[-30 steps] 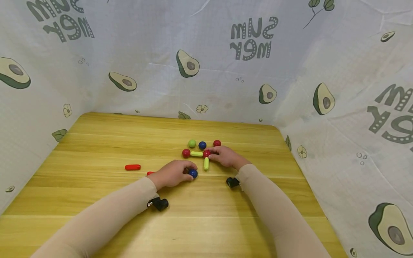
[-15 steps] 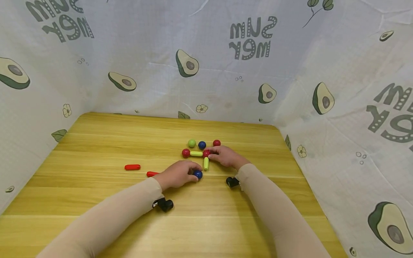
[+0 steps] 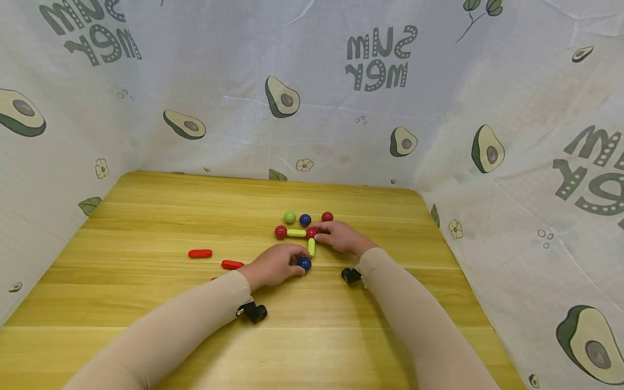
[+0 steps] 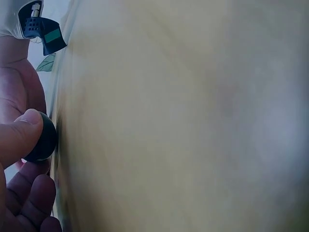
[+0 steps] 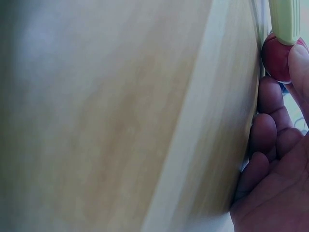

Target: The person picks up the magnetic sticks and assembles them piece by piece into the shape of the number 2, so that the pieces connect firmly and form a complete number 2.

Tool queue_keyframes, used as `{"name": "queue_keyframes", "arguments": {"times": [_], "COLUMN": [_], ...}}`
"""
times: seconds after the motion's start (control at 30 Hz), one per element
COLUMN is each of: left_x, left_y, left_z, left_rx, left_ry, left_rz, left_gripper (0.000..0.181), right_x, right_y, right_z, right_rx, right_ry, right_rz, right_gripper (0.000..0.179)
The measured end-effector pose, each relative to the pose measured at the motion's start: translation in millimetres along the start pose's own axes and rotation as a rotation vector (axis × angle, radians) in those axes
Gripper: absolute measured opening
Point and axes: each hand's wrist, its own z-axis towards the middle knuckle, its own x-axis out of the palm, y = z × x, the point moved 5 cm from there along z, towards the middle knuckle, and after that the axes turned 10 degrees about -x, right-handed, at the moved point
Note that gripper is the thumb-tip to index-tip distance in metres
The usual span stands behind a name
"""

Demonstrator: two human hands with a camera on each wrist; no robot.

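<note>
My left hand [image 3: 274,265] pinches a dark blue ball [image 3: 304,264] between thumb and fingers, low at the table; the same blue ball [image 4: 44,140] shows in the left wrist view. Just beyond it lies the near end of a yellow-green stick [image 3: 311,247]. That stick meets a red ball [image 3: 312,233], which my right hand [image 3: 341,238] grips with thumb and forefinger. In the right wrist view the red ball [image 5: 277,59] touches the stick's end. A second yellow-green stick [image 3: 296,233] runs left from it to another red ball [image 3: 280,232].
Behind the joined pieces stand a green ball [image 3: 290,217], a blue ball [image 3: 305,220] and a red ball [image 3: 327,216]. To the left lie red sticks [image 3: 200,253], one partly hidden by the left sleeve. A patterned cloth [image 3: 336,124] surrounds the wooden table [image 3: 312,336].
My left hand has slid right with the blue ball, up close to the near end of the yellow-green stick. More of the red sticks shows behind it. The right hand stays in place.
</note>
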Motion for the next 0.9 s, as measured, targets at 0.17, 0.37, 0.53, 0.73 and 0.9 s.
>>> {"name": "queue_keyframes", "arguments": {"times": [0.17,0.37,0.53,0.73,0.9], "left_x": [2.7,5.1,5.9,8.7,8.4], "left_y": [-0.6,-3.0,-5.5,-6.1,-8.1], "left_z": [2.2,4.7,5.8,7.8,7.3], "left_rx": [-0.002,0.008,0.005,0.000,-0.009], "left_ry": [-0.012,-0.031,-0.047,-0.051,-0.046], "left_rz": [-0.006,-0.002,0.006,0.005,-0.008], "left_gripper": [0.034,0.032,0.032,0.033,0.032], "right_x": [0.3,0.8,0.0,0.1,0.1], "right_y": [0.0,-0.1,0.7,0.3,0.0], "right_z": [0.2,-0.1,-0.2,-0.1,-0.1], "right_rx": [0.002,-0.003,-0.013,-0.008,-0.008], "right_ry": [-0.003,-0.001,-0.002,0.000,-0.001], "right_rz": [0.009,-0.002,-0.002,0.008,0.002], "right_gripper": [0.040,0.040,0.038,0.038,0.038]}}
